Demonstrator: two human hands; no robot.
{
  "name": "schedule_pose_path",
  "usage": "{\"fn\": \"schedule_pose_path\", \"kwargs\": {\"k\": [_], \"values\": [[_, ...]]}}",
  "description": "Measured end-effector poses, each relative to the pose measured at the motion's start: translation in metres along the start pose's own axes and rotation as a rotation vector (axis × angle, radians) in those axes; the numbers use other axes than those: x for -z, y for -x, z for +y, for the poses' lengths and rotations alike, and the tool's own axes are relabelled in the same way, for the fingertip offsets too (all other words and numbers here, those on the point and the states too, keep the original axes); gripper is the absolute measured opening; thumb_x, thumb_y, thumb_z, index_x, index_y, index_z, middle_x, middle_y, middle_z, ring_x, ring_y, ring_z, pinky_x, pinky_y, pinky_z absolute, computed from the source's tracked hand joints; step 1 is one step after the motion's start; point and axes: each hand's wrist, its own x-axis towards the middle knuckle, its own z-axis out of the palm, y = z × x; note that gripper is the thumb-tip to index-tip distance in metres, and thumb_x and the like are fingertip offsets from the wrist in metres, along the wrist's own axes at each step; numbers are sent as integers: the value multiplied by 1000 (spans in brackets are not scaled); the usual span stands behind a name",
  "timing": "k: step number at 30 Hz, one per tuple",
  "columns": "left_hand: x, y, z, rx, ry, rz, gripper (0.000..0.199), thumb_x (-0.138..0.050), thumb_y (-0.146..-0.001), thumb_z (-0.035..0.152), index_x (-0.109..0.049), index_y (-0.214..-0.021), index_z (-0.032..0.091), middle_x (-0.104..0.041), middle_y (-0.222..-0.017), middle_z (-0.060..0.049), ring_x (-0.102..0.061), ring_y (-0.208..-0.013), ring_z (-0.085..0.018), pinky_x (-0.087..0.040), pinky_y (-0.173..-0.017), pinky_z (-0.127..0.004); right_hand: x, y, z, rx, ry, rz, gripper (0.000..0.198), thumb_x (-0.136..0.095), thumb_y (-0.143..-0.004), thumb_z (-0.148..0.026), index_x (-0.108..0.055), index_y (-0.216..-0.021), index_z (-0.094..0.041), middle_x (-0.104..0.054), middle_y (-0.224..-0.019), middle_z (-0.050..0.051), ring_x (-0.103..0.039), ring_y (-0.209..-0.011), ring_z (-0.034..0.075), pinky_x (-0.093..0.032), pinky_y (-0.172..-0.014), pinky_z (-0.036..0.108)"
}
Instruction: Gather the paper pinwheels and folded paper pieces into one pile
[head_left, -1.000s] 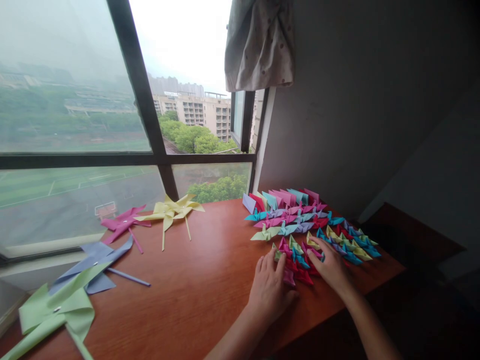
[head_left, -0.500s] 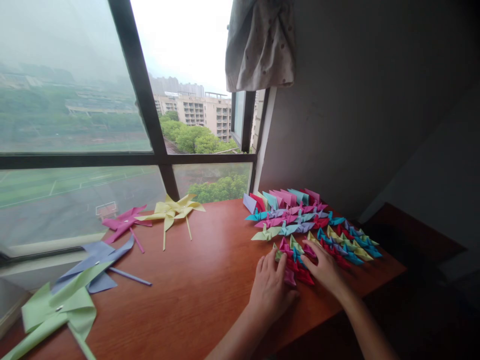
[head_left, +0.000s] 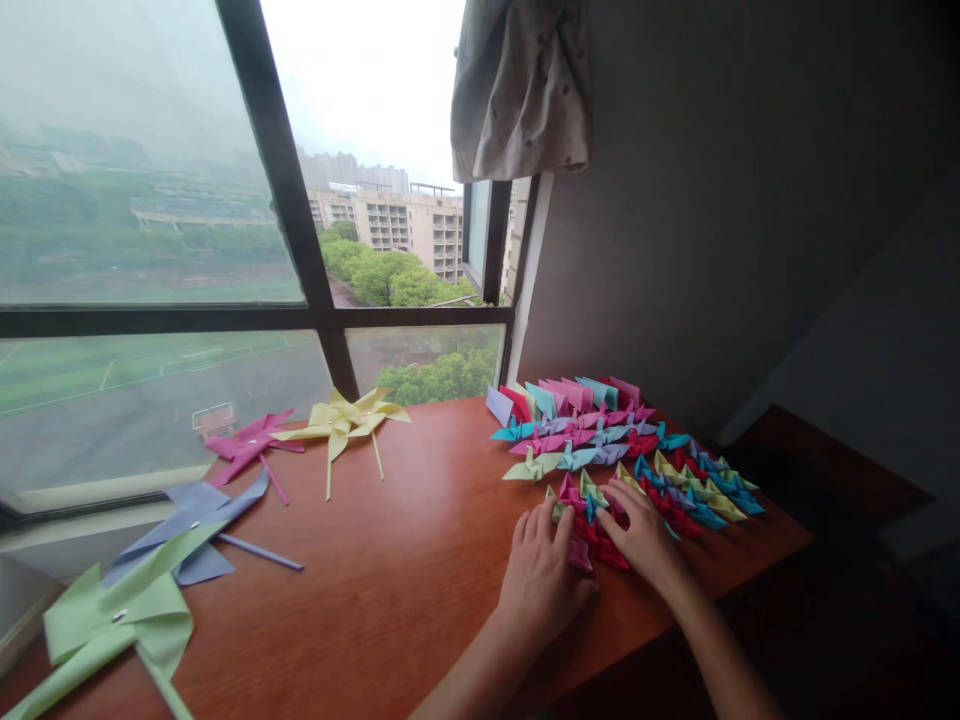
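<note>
My left hand rests palm down at the left end of the front rows of origami paper cranes. Its fingers are apart, with the fingertips beside a pale green crane. Over the same rows from the right reaches my right hand, thumb and forefinger apart, close to a blue crane. Whether its fingertips touch paper, I cannot tell. Red cranes and a pink crane lie between the two hands. Some cranes are partly hidden behind the right hand.
Behind my hands are further rows of cranes and a back row of folded paper pieces. Pinwheels, including a green one and a purple one, lie along the window side of the wooden table. The table's edge drops off at right.
My right hand has shifted slightly left, towards my left hand, uncovering a bit of blue paper on its right. My left hand stays in place.
</note>
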Motion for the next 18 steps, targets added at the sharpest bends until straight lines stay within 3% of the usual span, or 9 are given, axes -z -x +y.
{"fn": "schedule_pose_path", "kwargs": {"k": [8, 18], "values": [[2, 0, 1, 3, -6, -10, 92, -76, -68, 43, -35, -147, 21, -32, -155, -13, -33, -138, -35, -24, -116, -53, -9, 0, -2, 15, 55, 81, 26, -52, -81, -34, -71, -88, -19, -66, -112, 14, -60, -109, 30, -48, -98, 47], [-10, -9, 3, 7, 25, 31, 93, -76, -67, 42, -33, -148, 23, -30, -155, -15, -29, -141, -37, -22, -116, -56, -10, 4, -16, -49, -16, 73, 26, -46, -85, -34, -67, -75, -21, -69, -106, 11, -64, -100, 26, -52, -88, 41]]}}
